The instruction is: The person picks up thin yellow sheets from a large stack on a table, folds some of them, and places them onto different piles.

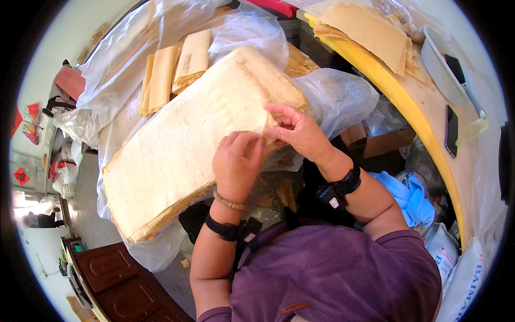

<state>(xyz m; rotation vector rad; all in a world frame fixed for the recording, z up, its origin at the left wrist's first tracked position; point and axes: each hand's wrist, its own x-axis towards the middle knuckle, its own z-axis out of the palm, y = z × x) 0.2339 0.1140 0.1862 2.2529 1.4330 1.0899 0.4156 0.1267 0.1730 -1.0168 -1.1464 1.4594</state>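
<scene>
A long, thick stack of pale yellow sheets (181,141) lies slantwise before me, its top sheet smooth and its edges uneven. At the stack's near right edge, my left hand (239,159) pinches the border of a thin sheet between thumb and fingers. Close beside it, my right hand (295,129) holds the same corner area, thumb and index finger around a small raised flap (270,120). The fingertips of both hands nearly meet. How many sheets they grip cannot be told. Folded bundles of similar sheets (161,78) lie beyond the stack.
Clear plastic sheeting (342,100) spreads under and around the stack. At right, a yellow-edged table (418,120) bears more flat sheets (366,32), a white basin (436,68) and a phone (451,131). A blue cloth (410,201) and printed sacks (466,273) lie at lower right.
</scene>
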